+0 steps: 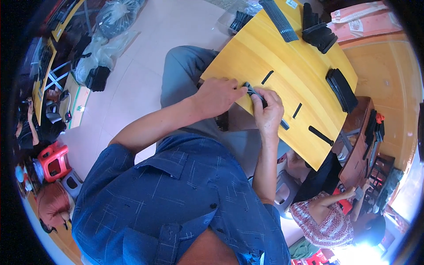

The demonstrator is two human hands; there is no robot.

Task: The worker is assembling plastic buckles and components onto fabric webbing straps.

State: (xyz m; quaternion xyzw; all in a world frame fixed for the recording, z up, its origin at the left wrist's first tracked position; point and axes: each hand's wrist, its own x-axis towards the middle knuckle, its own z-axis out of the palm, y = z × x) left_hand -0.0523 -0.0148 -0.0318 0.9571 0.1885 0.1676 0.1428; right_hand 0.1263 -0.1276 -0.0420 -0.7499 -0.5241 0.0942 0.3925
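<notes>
Head view, narrow black-and-grey strip (251,90), slanted, partly covered

The tabletop (309,75) is faced in smooth yellow wood grain with a soft sheen. A dull black, cloth-like finish is seen on the stack (341,90) near its right edge. On the dark piece (260,98) held in the hands (216,97), a smooth surface is partly hidden by fingers. Matt navy cloth, crossed by fine pale lines, is seen in the shirt (176,212); plain grey cloth, in the trousers (183,66). The floor (137,66) is finished in smooth, pale tile. Glossy clear plastic is wrinkled in the bag (117,20); shiny red plastic is shown by the stool (54,155).
</notes>
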